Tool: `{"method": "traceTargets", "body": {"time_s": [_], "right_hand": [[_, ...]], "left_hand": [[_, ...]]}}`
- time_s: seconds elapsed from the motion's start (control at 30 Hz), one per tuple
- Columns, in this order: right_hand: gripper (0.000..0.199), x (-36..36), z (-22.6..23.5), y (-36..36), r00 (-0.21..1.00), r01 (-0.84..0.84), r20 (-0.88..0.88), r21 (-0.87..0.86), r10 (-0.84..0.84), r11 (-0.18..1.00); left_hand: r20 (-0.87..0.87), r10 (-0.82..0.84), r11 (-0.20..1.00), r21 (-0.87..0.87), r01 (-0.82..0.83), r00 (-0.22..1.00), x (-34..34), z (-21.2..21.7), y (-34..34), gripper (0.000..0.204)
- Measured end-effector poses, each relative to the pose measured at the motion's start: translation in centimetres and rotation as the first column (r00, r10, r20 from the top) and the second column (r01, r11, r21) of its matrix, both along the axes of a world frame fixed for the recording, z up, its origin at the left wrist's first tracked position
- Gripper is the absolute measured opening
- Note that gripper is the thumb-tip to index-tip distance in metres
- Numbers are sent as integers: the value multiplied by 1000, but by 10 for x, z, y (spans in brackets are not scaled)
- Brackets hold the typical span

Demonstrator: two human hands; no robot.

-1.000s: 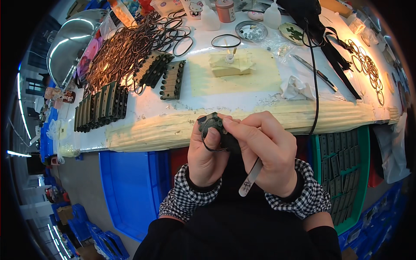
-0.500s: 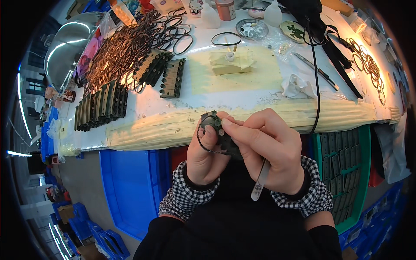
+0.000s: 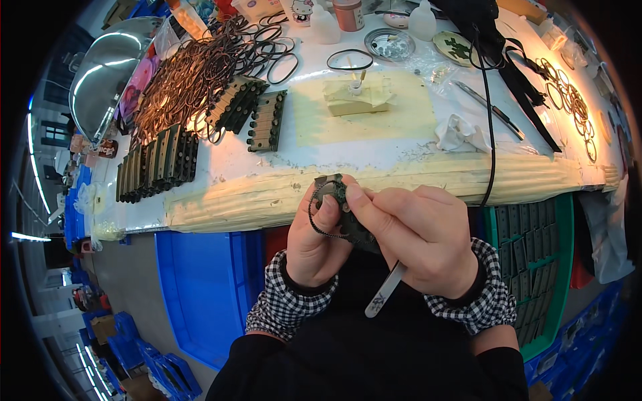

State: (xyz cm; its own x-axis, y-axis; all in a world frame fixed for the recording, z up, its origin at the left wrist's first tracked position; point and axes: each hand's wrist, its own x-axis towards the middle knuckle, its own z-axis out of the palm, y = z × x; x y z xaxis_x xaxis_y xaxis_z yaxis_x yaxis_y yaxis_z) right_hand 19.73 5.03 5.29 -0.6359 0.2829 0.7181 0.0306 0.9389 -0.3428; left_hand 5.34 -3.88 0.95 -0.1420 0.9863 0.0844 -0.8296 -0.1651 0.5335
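Note:
My left hand (image 3: 311, 237) is closed round a dark green part (image 3: 358, 232) in front of the table edge. A thin black ribbed belt (image 3: 313, 217) loops along the part's left side, under my left thumb. My right hand (image 3: 424, 234) pinches at the upper right of the part with thumb and forefinger; what lies between those fingertips is too small to make out. Tucked in the same hand is a pair of metal tweezers (image 3: 386, 291), its flat end sticking out below the palm. The fingers hide much of the part.
Stacks of dark green parts (image 3: 157, 164) stand at the left beside a heap of black belts (image 3: 180, 87). A yellow block (image 3: 354, 97) sits mid-table, with a pen-like tool (image 3: 491, 110) to its right. Below the table are a blue bin (image 3: 200, 294) and a green tray (image 3: 565, 267) of parts.
My right hand has turned and shifted slightly right at the knuckles, swinging the tweezers' lower end to the left. The left hand keeps its hold with barely any shift.

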Motion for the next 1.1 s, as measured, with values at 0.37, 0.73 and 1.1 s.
{"method": "traceTargets", "body": {"time_s": [0.37, 0.73, 1.1], "right_hand": [[13, -4, -9, -4, 978, -126, -210, -594, -2, 795], [11, -2, 11, -12, 995, -92, -98, -815, 19, 573], [15, -8, -1, -15, 997, -72, -79, -692, 23, 718]], "left_hand": [[-663, 418, 891, 165, -423, 621, 1, 6, 3, 26], [-812, 580, 777, 528, -342, 63, -3, 2, 12, 31], [-667, 382, 910, 151, -385, 640, 7, 11, 0, 23]]}}
